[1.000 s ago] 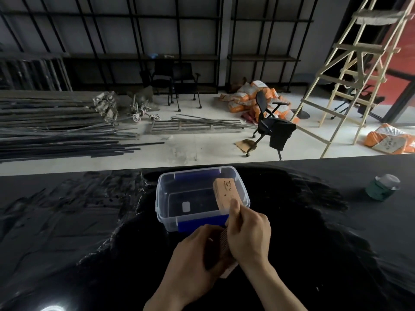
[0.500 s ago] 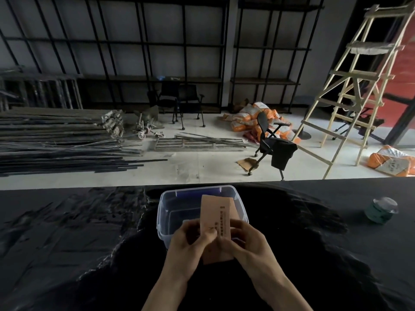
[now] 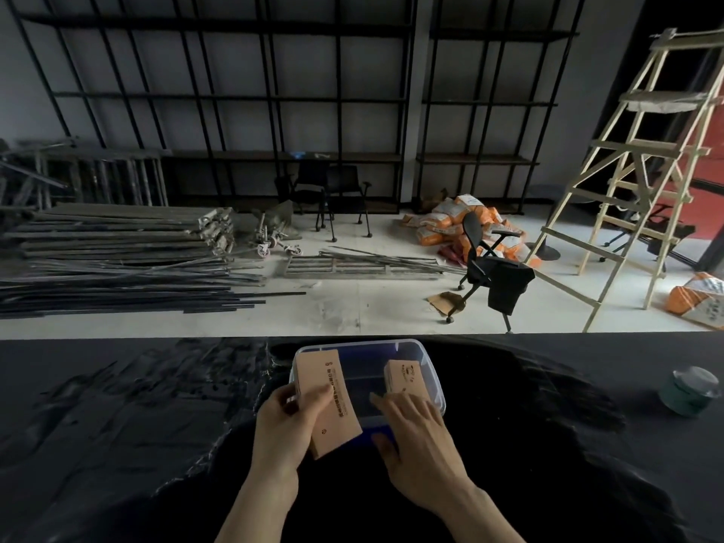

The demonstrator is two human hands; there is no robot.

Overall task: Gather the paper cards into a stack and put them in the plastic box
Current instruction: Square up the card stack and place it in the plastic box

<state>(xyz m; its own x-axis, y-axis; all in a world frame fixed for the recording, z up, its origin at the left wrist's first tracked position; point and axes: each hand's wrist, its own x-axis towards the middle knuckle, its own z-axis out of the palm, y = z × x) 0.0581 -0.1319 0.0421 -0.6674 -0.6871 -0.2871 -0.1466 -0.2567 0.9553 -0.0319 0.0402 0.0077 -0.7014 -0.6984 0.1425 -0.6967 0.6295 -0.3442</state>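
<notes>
Item: paper cards [image 3: 328,401], one stack, held in our left hand [image 3: 292,419] grip over the near-left rim of the plastic box [image 3: 431,370]. Half a second earlier both hands squared it; our right hand [image 3: 411,425] had since let go, fingers spread and empty. Second stack [image 3: 401,376] inside box. Placement judged imminent.

Print on paper cards [image 3: 327,401] too blurred to read.
</notes>
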